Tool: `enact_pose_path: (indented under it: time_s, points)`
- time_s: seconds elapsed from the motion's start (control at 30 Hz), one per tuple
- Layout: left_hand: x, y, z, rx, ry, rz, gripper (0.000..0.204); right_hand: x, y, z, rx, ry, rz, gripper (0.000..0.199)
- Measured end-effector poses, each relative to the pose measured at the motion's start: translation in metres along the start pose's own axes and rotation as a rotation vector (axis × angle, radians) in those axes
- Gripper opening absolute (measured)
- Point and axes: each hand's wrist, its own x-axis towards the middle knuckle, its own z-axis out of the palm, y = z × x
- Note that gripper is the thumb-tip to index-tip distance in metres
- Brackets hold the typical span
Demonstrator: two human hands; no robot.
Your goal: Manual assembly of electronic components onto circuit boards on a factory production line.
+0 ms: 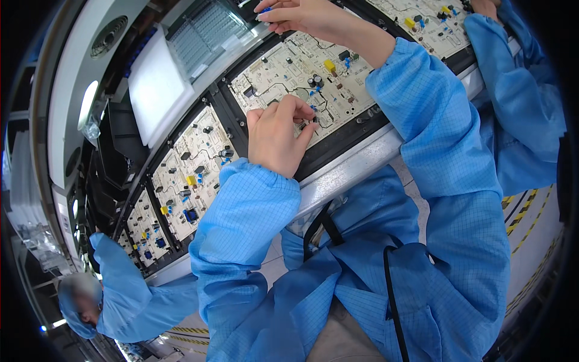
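- Co-worker (114, 301), lower left: a person in a blue smock and cap stands at the same line, an arm reaching to the boards at that end. These hands are not the wearer's own.
- Neighbouring circuit board (190, 172): a pale board in a black carrier frame, already carrying yellow, blue and black parts. It lies in a row with the others along the conveyor rail (356, 166), so each board arrives in the same orientation.
- White panel (155, 87), above the boards: a flat light-coloured sheet on the far side of the line, beyond the working zone.
- Left hand (276, 136): curled, fingertips pinched together at the near edge of the central circuit board (301, 81). A small dark component (314, 120) sits at the fingertips; whether it is gripped or only pressed cannot be told. The wrist rests over the carrier frame, probably to steady fine work.
- Central circuit board: directly before the wearer, tilted in view, held in its black frame so that it stays put under pressure.
- Right hand (301, 15): reaching past the far edge of the board, fingers closed on a small blue part (264, 10), held clear of the board.
- Second co-worker's sleeve (512, 72), right: a blue arm over the next board (431, 27).
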Motion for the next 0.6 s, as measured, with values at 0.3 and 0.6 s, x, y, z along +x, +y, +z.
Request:
enact_pose_path:
  time_s: [0.3, 0.6]
  points:
    - [-0.001, 0.017, 0.006, 0.210, 0.111, 0.116, 0.019, -0.004, -0.003, -0.002, -0.084, -0.027, -0.053, 0.024]
    - [-0.003, 0.019, 0.018, 0.399, 0.248, 0.250, 0.012, -0.024, -0.005, 0.025, -0.895, 0.000, -0.586, 0.033]
